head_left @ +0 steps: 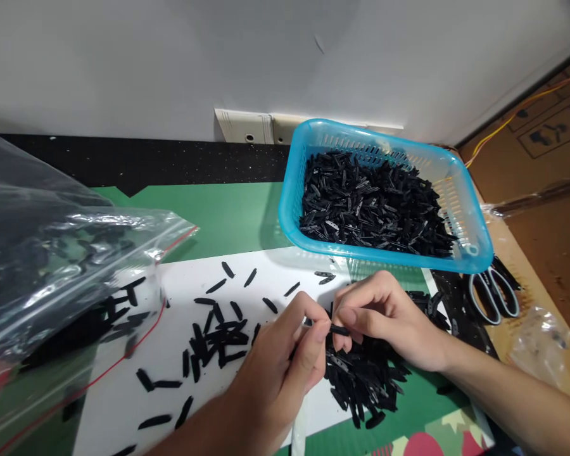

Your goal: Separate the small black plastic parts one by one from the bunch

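bag (52, 266) of black parts lay far left | loose parts (218, 335) scattered on white sheet (123, 392) | left hand (275, 367) and right hand (384, 316) fingers pinched one part (338, 330) over unsorted pile (361, 380) | basket (460, 183) already well filled

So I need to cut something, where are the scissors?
In the head view, the scissors lie at the right on the table, just below the near right corner of the blue basket, beyond the right hand.

Left hand (285, 361) and right hand (384, 320) pinching one small black piece (338, 330), black pile (361, 380) beneath, blue basket (456, 183) of pieces behind, scissors (496, 294) beside
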A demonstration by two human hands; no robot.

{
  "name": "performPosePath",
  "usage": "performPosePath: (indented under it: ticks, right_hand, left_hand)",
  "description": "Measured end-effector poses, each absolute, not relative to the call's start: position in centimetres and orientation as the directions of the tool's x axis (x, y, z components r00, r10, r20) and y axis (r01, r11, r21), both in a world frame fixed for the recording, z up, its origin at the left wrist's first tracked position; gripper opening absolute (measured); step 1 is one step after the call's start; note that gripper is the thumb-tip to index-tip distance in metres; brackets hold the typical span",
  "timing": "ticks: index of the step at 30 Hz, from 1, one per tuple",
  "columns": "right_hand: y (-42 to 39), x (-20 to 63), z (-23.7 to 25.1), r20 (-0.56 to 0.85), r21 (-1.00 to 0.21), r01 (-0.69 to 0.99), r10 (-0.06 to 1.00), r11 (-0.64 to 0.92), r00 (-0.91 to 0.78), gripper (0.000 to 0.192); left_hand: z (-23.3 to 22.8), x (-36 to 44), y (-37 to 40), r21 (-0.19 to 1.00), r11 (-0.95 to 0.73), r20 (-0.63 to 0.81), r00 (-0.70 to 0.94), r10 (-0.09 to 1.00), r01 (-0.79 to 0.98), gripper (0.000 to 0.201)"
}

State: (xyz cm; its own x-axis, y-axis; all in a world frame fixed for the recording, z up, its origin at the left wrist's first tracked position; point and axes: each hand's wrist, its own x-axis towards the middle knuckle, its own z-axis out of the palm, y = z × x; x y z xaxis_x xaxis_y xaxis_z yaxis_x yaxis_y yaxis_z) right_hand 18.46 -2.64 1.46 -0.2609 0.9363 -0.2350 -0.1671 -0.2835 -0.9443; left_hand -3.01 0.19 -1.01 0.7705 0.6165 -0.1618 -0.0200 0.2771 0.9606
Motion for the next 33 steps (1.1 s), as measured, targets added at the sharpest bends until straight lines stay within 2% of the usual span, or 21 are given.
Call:
performPosePath:
  ticks: [8, 14, 24, 33]
  right_hand:
    - [-3.1, 18.8, 1.6, -0.235, -0.937, -0.192, 0.931, -0.293, -0.278, 0.029]
    - [-3.3, 18.7, 1.5, -0.277, -0.927, -0.18, 0.926, -0.328, -0.257, 0.017]
    - [-3.3, 18.2, 1.0, -0.26, -0.945, -0.163, 0.952, -0.285, -0.16, 0.033]
    - [-3.1, 18.3, 0.4, -0.249, -0.93, -0.242, 0.958, -0.277, -0.142, 0.02]
  left_hand:
    - [-0.9, -2.9, 0.4, 0.934, 0.352, -0.184, 0.775, 0.604, -0.053, 0.031]
    - [-1.0, -2.9, 0.4, 0.919, 0.386, -0.198, 0.747, 0.635, -0.084, 0.033]
    - [-0.9, -2.9, 0.5, 0.904, 0.424, -0.268, 0.71, 0.651, -0.048, 0.036]
    - [-0.9, -3.2, 0.5, 0.89, 0.454, -0.286, 0.715, 0.638, -0.049, 0.027]
